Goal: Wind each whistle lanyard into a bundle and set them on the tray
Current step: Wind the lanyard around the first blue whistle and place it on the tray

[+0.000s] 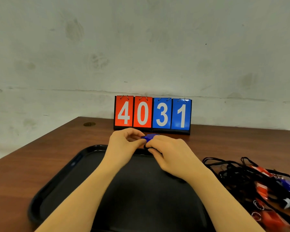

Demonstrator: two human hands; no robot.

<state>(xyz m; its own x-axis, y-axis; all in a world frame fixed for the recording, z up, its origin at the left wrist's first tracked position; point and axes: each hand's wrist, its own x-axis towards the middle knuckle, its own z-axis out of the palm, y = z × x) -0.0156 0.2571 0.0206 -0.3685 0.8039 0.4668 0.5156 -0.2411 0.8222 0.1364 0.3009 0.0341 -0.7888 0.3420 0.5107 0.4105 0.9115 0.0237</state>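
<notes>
Both hands held the blue whistle (pixel 149 137) above the tray (pixel 60 178): left hand (pixel 124 141) pinching it, right hand (pixel 167 153) gripping the black cord. Winding apparently mid-step; next, probably tightening the bundle.

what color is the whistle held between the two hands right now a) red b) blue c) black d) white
b, the blue whistle sits between the fingers of the left hand and the right hand, held over the far rim of the black tray; the red whistles lie in the tangled pile on the table to the right.
</notes>
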